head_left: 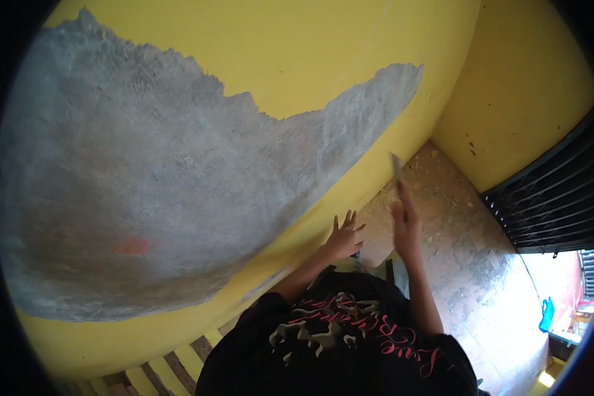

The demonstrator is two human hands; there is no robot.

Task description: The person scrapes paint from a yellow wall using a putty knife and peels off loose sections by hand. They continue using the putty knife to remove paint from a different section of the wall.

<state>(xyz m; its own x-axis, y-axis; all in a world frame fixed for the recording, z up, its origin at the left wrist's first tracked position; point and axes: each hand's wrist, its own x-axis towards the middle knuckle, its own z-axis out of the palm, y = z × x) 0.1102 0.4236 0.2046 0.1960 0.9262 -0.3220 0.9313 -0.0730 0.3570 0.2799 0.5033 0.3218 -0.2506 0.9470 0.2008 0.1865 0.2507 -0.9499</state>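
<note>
In the head view, a yellow wall (369, 173) carries a large bare grey patch (178, 171) with a jagged upper edge. My left hand (345, 239) is open, fingers spread, at the lower part of the wall beside the yellow strip. My right hand (407, 231) is closed around the handle of a scraper (396, 168). Its narrow flat blade points up and away from me, close to the foot of the wall near the corner. The scraper and right fingers are slightly blurred by motion.
A worn, stained floor (455, 244) runs along the wall to the corner. Dark metal bars (554, 191) stand at the right, with a bright opening beyond them and a blue item (546, 315) there. Yellow slats (168, 376) lie at the lower left.
</note>
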